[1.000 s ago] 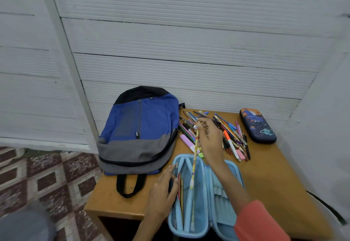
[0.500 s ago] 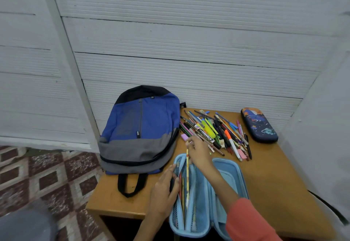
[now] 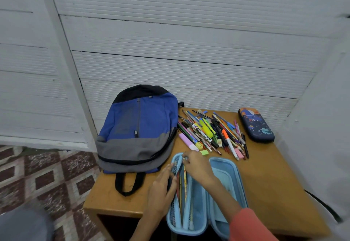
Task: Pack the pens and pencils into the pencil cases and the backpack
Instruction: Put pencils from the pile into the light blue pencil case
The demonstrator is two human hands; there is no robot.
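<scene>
Pinching a pencil (image 3: pixel 184 177) in the right hand (image 3: pixel 197 165), seating it at the pencil case's (image 3: pixel 237 176) far end; bracing its wall with the flat left hand (image 3: pixel 161 191), probably for steadiness.

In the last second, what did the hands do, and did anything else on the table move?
The right hand carried the yellow pencil from the pile back toward the person and lowered it into the light blue pencil case, still pinching its top end. The left hand stayed pressed on the case's left edge. The backpack, the pile and the dark pencil case did not move.
</scene>
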